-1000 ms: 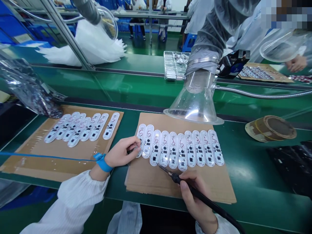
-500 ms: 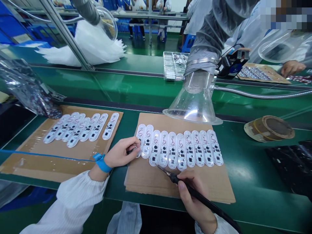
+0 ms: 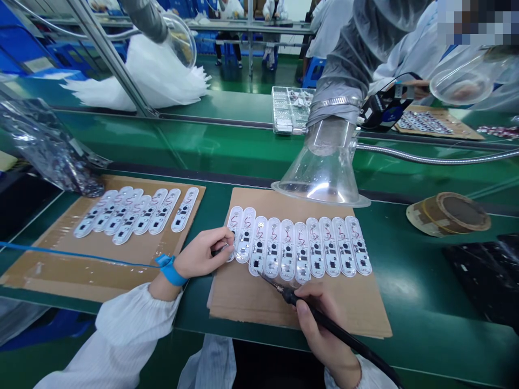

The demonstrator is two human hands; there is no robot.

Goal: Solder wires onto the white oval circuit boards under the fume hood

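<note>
A row of several white oblong circuit boards [image 3: 300, 246] lies side by side on a brown cardboard sheet [image 3: 298, 302]. My left hand [image 3: 205, 251], with a blue wrist strap [image 3: 170, 270], is curled with its fingertips pinched at the lower end of the leftmost board. My right hand [image 3: 324, 324] grips a black soldering iron [image 3: 320, 319] like a pen. Its tip touches the lower end of the third board from the left. A clear funnel-shaped fume hood [image 3: 324, 167] hangs just above the boards.
A second cardboard sheet [image 3: 97, 259] at left carries more boards [image 3: 133, 213]. A tape roll [image 3: 448, 213] lies at right, a dark foil bag [image 3: 44, 146] at far left. Beyond the green conveyor belt [image 3: 227, 146], a clear parts tray [image 3: 290, 108] and co-workers in white coats.
Almost nothing has moved: the soldering iron tip has crept slightly left along the boards' lower ends. A co-worker's hand at the far right has shifted.
</note>
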